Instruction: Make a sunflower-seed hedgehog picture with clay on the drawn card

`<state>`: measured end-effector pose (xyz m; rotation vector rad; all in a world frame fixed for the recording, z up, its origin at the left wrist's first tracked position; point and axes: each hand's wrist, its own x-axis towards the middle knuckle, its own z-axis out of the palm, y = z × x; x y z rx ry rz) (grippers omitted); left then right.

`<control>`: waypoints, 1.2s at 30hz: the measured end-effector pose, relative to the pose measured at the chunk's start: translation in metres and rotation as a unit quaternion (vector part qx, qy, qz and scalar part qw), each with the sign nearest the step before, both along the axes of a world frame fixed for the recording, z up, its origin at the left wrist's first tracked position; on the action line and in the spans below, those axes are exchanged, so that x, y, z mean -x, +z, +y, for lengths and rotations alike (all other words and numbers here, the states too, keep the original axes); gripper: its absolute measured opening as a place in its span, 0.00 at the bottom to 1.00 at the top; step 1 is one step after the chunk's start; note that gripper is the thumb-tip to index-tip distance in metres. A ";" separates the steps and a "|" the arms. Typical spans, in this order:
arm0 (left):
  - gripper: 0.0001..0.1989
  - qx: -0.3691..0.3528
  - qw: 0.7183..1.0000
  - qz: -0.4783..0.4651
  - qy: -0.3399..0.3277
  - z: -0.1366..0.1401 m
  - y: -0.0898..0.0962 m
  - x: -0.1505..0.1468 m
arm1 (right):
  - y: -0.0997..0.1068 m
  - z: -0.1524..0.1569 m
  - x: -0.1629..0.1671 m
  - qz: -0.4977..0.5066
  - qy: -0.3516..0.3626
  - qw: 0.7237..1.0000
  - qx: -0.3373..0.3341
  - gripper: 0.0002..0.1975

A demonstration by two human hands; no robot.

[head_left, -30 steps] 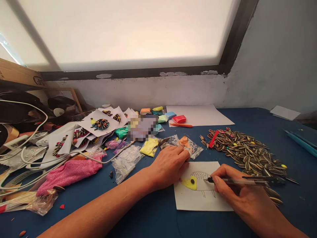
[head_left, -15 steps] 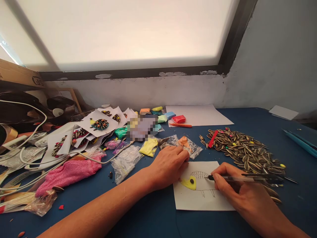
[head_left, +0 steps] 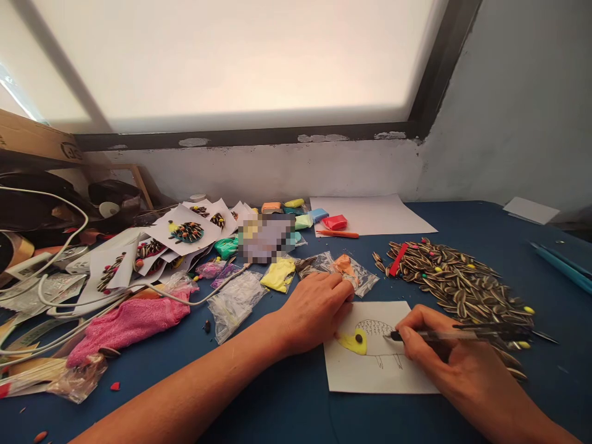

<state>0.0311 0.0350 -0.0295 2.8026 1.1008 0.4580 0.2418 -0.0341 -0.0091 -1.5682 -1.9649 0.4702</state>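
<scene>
A small white sheet of paper (head_left: 351, 376) lies on the blue table, with a hedgehog-like pen drawing of an animal with short scale-like strokes on its back and thin legs. Flat yellow clay with a dark eye forms the head (head_left: 354, 342). My right hand (head_left: 457, 357) is closed around a black pen (head_left: 444, 336), its tip on the drawn back. Over the sheet's upper left corner rests my left hand (head_left: 319, 311), fingers curled and holding the sheet down; its fingertips are hidden.
Beyond the sheet spreads a pile of sunflower seeds (head_left: 462, 280). Clay packets, including yellow (head_left: 280, 273) and red (head_left: 334, 222), lie behind my left hand. A pink cloth (head_left: 134, 320), cable and seed-decorated cards (head_left: 185, 231) crowd the left side. A larger white sheet (head_left: 383, 213) lies at the back.
The pen tip has shifted very slightly right and down, with a few more strokes on the drawn back. My left hand and the sheet stay put.
</scene>
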 end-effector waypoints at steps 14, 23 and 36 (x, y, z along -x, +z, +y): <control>0.04 0.008 1.000 0.011 0.006 0.000 0.002 0.000 | -0.004 0.000 -0.003 -0.032 -0.035 0.999 -0.023 0.13; 0.04 0.020 1.000 0.016 0.008 -0.002 0.004 -0.001 | -0.006 0.001 -0.004 -0.033 -0.032 0.999 -0.029 0.12; 0.04 0.004 1.000 0.006 0.004 -0.001 0.001 0.000 | -0.005 0.002 -0.007 -0.002 -0.033 0.999 -0.022 0.14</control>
